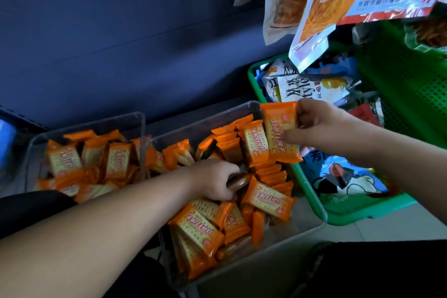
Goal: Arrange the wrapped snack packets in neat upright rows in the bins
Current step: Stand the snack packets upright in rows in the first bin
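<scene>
At the lower middle of the frame, flat orange foil-wrapped cracker packets (200,230) lie jumbled in the clear plastic bin (321,215). Above them, mid-bin, the left hand (217,180) digs into the pile, its fingers curled round a brown wrapped packet (238,182). Towards the bin's upper right corner stands a short upright row of orange packets (255,143). Just right of that row, the right hand (314,126) pinches one orange cracker packet (280,132) by its right edge. The packet's long axis runs top to bottom and its face lies about parallel to the row's front packet. It would likely go in at the row's right end, to the left of the hand and downward. The right hand is the nearer one. A second clear plastic bin (121,121) sits at left.
</scene>
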`<move>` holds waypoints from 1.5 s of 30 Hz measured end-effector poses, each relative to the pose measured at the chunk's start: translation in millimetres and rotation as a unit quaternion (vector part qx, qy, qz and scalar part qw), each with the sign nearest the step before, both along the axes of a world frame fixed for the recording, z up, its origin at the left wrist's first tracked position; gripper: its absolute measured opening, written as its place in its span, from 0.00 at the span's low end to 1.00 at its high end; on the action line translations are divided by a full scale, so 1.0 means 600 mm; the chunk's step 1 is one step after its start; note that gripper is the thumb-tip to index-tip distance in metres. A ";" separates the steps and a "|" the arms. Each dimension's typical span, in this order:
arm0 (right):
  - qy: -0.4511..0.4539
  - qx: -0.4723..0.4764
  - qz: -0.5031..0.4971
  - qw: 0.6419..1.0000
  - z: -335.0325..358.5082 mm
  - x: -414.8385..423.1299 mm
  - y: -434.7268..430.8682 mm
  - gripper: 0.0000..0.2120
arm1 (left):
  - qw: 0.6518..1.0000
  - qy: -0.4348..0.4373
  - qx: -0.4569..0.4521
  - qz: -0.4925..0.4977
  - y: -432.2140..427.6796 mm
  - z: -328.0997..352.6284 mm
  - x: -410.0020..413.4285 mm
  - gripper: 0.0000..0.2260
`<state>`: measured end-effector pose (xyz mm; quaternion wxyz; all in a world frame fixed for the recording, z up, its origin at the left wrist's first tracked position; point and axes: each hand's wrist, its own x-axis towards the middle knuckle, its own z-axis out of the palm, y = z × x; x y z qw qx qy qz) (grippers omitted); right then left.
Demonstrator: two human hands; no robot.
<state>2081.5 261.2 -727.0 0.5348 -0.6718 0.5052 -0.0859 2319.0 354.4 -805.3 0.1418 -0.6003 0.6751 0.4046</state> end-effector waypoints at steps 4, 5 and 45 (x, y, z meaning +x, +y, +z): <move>-0.080 0.053 0.001 0.995 0.012 0.000 0.004 0.21 | 0.997 -0.003 0.006 0.078 0.000 0.011 -0.004 0.13; -0.087 0.053 0.004 0.995 0.013 0.002 0.005 0.22 | 0.996 -0.002 -0.005 0.088 -0.003 0.020 -0.003 0.11; 0.298 -0.430 0.251 0.815 -0.143 0.166 0.018 0.22 | 0.913 0.153 -0.222 0.307 0.036 0.043 0.091 0.05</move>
